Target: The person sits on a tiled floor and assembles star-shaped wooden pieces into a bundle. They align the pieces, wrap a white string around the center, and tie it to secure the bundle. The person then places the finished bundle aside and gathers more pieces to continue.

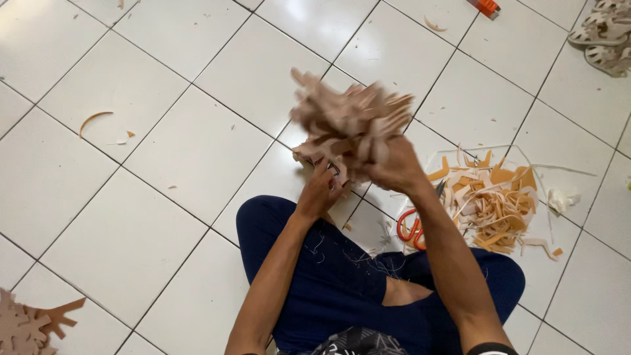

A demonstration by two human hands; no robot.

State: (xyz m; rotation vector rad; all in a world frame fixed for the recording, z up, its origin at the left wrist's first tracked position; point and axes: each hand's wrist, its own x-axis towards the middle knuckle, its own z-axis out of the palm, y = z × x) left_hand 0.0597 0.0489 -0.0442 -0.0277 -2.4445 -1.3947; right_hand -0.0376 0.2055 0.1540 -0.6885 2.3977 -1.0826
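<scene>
Both my hands hold a thick bundle of tan cut-out leather-like pieces point(348, 121) above the white tiled floor. My right hand point(394, 167) grips the bundle from its right side, and the bundle looks blurred with motion. My left hand point(320, 190) clasps the lower edge of the bundle, where a flatter stack of the same pieces sticks out. I sit on the floor with legs in dark blue trousers point(328, 276) folded beneath my arms.
A heap of orange and cream offcut strips point(493, 200) lies to the right, with orange-handled scissors point(411, 227) beside it. More tan cut-outs point(29, 322) lie at the lower left. Sandals point(605, 36) sit at the top right; a curved scrap point(94, 119) lies left.
</scene>
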